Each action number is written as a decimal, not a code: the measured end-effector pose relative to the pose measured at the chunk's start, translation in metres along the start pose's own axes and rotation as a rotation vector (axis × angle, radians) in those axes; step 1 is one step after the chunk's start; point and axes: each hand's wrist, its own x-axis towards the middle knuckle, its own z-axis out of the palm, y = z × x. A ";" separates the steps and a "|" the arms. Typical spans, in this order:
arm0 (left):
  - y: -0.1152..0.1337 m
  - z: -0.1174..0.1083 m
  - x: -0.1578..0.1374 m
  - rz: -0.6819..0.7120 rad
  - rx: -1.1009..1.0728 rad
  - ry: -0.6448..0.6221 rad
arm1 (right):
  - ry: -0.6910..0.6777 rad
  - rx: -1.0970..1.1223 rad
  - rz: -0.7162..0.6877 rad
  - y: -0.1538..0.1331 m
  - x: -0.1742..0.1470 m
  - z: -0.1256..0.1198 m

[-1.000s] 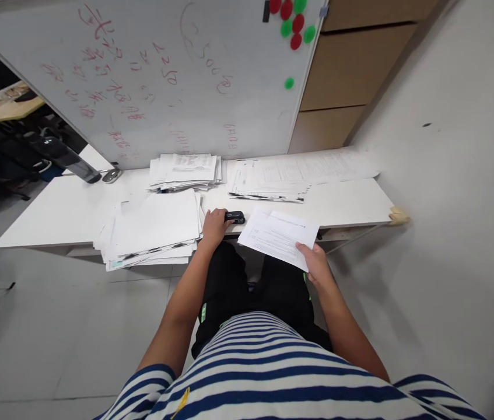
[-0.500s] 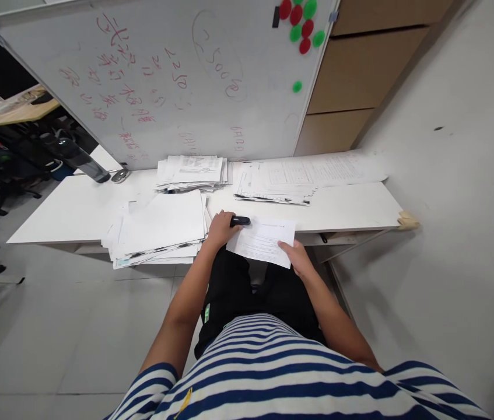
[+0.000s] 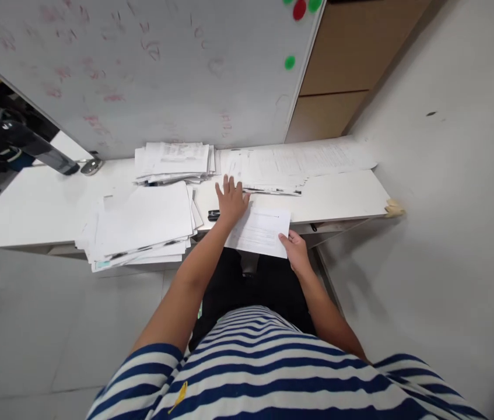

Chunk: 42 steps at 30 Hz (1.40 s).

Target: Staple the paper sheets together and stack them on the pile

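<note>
My right hand (image 3: 295, 249) pinches the right edge of a printed sheet of paper (image 3: 264, 230), thumb on top, over the desk's front edge. Fingers spread and holding nothing, my left hand (image 3: 233, 199) is over the desk at the near left corner of a wide pile of printed papers (image 3: 281, 163). I cannot tell whether its fingertips touch that pile. To the left of my left wrist lies a black stapler (image 3: 213, 215), partly hidden by the forearm.
A large loose paper stack (image 3: 146, 219) overhangs the front edge of the white desk (image 3: 334, 195). Behind it sits another paper stack (image 3: 174, 160) against the whiteboard (image 3: 177, 76). A computer mouse (image 3: 91, 167) and a dark bottle (image 3: 49, 154) are at the left; cardboard boxes (image 3: 332, 114) stand behind.
My left hand has let go of the stapler, which now lies on the desk, and has moved forward with fingers spread. My right hand keeps hold of the sheet. The camera view has shifted.
</note>
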 end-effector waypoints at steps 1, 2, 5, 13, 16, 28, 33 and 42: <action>-0.001 0.004 -0.001 0.019 0.005 0.001 | 0.008 -0.013 -0.009 0.003 0.001 0.000; -0.002 0.006 -0.001 0.027 0.001 -0.007 | 0.016 -0.026 -0.014 0.005 0.001 0.001; -0.009 0.005 0.005 -0.039 -0.056 -0.027 | 0.030 -0.022 -0.019 0.011 -0.002 0.002; -0.047 -0.028 -0.005 -0.217 -0.387 0.358 | -0.032 0.037 0.034 0.011 -0.016 0.005; -0.061 -0.028 -0.029 -0.048 -0.237 0.146 | 0.023 -0.013 -0.020 0.003 -0.005 0.001; -0.070 0.004 -0.051 -0.060 0.047 0.194 | 0.250 -0.092 -0.325 -0.063 -0.009 -0.044; -0.069 0.003 -0.048 -0.097 0.033 0.184 | 0.313 0.051 -0.209 -0.036 -0.020 -0.043; -0.066 0.002 -0.042 -0.150 0.008 0.115 | 0.205 0.175 -0.036 -0.036 -0.021 -0.018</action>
